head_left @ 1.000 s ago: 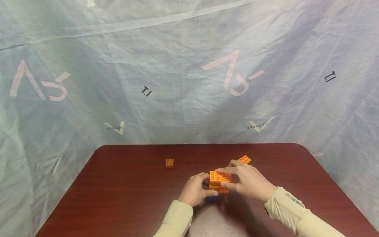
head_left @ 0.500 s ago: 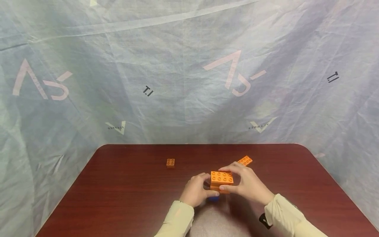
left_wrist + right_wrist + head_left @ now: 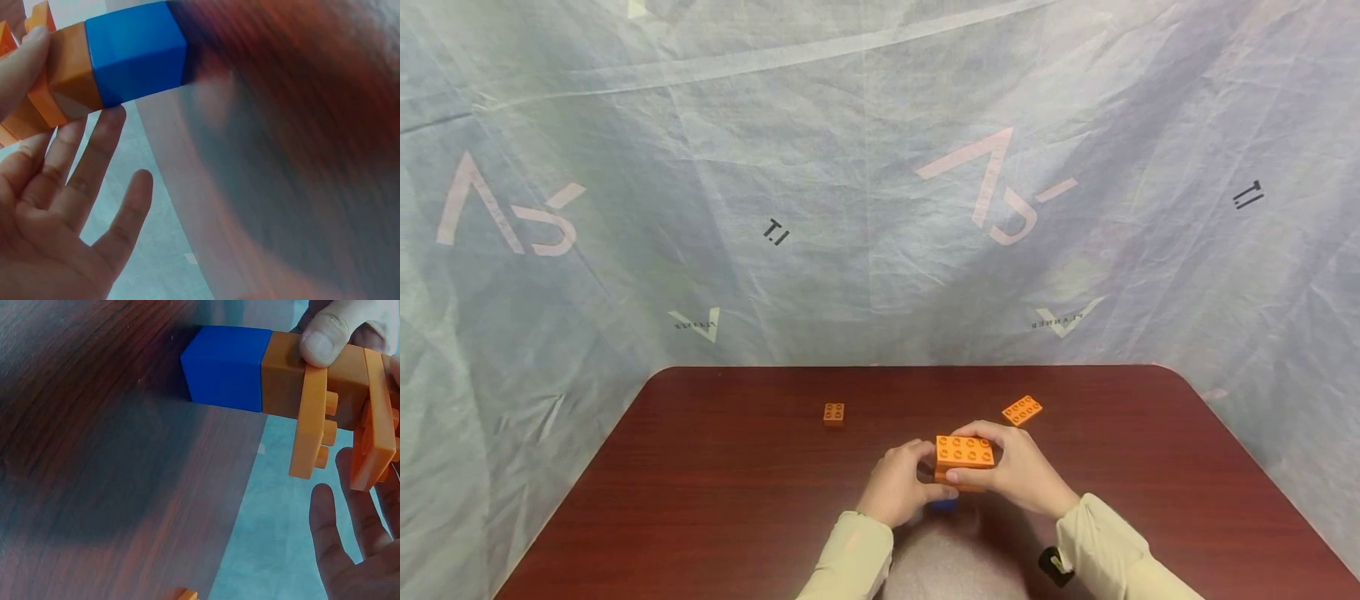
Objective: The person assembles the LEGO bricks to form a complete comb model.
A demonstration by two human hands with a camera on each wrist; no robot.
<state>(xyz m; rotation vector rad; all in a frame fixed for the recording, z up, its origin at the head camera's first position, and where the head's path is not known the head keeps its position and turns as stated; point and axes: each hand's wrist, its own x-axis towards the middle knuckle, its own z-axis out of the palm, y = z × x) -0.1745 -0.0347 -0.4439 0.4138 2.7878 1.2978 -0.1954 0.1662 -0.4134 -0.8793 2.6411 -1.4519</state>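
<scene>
A stack of toy building bricks stands on the table, with a blue brick (image 3: 943, 505) at its foot and orange bricks and thin plates above it. My left hand (image 3: 893, 483) grips the stack's side; its thumb presses an orange brick (image 3: 284, 372) just above the blue one. My right hand (image 3: 1028, 468) pinches the eight-stud orange brick (image 3: 964, 451) on top, thumb in front and fingers behind. In the right wrist view, two orange plates (image 3: 307, 425) jut sideways from the stack, studs showing. The left wrist view shows several left fingers (image 3: 103, 147) spread along the stack.
A small four-stud orange brick (image 3: 834, 414) lies at the back, left of the stack. An eight-stud orange plate (image 3: 1022, 410) lies behind my right hand. Around the dark red table (image 3: 737, 492), grey cloth (image 3: 865, 250) hangs close behind the far edge.
My right hand has shifted left and turned in around the top brick, so more of its studs show. The loose plate behind is now uncovered. My left hand keeps its hold.
</scene>
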